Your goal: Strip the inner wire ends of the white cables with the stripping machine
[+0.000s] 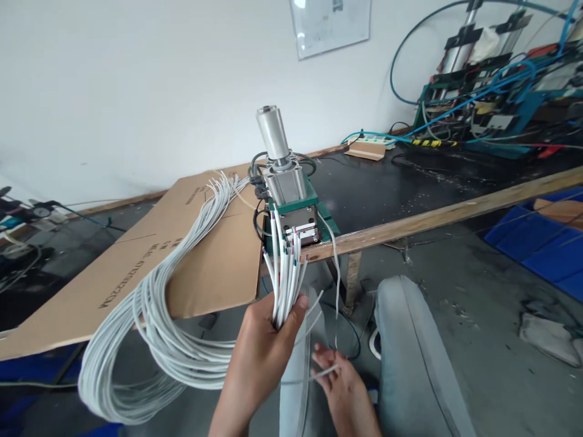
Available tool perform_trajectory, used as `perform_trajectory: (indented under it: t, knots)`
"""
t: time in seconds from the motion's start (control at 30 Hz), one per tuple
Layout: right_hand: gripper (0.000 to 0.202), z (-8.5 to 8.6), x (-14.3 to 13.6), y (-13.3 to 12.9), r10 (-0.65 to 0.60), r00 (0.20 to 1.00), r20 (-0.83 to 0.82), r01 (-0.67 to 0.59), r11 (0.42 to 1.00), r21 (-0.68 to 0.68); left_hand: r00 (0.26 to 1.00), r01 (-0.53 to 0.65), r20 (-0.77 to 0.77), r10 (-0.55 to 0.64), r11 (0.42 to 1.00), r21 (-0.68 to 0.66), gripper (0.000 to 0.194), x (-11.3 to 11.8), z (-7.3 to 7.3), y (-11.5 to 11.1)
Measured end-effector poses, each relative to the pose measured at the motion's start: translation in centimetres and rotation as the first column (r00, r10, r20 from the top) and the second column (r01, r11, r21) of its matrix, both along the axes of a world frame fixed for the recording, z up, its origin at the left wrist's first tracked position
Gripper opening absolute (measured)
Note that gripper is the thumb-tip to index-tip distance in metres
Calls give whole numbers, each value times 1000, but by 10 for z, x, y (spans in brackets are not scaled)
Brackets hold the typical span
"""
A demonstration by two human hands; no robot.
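Cardboard (216, 273) partly underlies white cables (285, 282), tips jutting above the clasping left hand (268, 337). Whether the right hand (342, 385) grips is unclear.

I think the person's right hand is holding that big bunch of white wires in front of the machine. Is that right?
Not quite: it's the left hand that is holding that big bunch of white wires in front of the machine, as the head view shows.

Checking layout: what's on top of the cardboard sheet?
White cables lie partly on the cardboard sheet; printed lettering shows beside them. Whatever the cables cover can't be seen.
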State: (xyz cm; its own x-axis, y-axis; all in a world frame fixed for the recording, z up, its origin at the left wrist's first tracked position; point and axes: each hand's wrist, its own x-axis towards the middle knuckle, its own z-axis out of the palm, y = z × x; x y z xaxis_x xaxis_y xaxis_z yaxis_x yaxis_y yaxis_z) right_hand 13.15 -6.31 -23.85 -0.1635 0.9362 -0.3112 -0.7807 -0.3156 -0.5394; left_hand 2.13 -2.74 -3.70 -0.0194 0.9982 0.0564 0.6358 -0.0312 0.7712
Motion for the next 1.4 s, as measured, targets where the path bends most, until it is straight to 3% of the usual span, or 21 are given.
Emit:
perform_trajectory:
  t: [0.1,0.17,0.27,0.37,0.47,0.57,0.63,0.7,0.8,0.9,0.97,1.07,1.17,1.27,1.4]
  knots:
    - [29,0,-11,3,84,987,-137,-86,996,-13,1000,-16,-12,16,1000,-8,37,-1,-1,-2]
    - [25,16,-12,19,120,966,-229,-119,993,17,1000,-22,1,22,1000,9,37,-3,-2,-3]
    - [27,51,-7,41,137,962,-235,-114,987,109,998,-38,42,36,998,46,37,-4,-6,-4]
    - [32,83,3,46,159,982,-102,-130,960,250,1000,-8,21,5,992,123,33,-2,-10,-2]
    - [33,101,17,40,134,977,163,-184,918,351,999,14,-36,-6,973,231,26,2,-11,-1]
    - [44,111,30,36,74,888,453,-289,858,425,997,23,-76,-6,974,227,25,3,-10,-1]
    - [49,117,36,35,42,826,562,-348,822,451,995,99,-48,-93,985,141,31,2,-10,0]
    - [52,123,40,36,53,777,627,-419,786,454,982,185,40,-186,982,46,35,0,-10,1]
    - [52,128,43,42,90,763,640,-489,729,480,975,156,158,-154,988,-1,33,-1,-9,2]
    - [48,124,41,49,101,877,470,-367,772,519,975,44,213,-69,992,120,33,1,-5,3]
    - [49,119,36,53,187,940,285,-311,815,489,973,-5,230,-34,986,166,36,4,-3,5]
    - [52,114,28,53,290,945,148,-326,832,449,959,61,273,-76,996,63,35,8,-4,9]
    - [46,115,24,47,209,915,345,-354,827,437,929,179,340,-143,981,-76,25,10,-12,12]
    - [44,120,24,42,143,823,549,-411,818,402,931,145,353,-96,983,-116,21,12,-17,10]
    - [37,129,28,42,200,807,555,-471,786,401,938,95,343,-56,991,-96,27,14,-13,5]
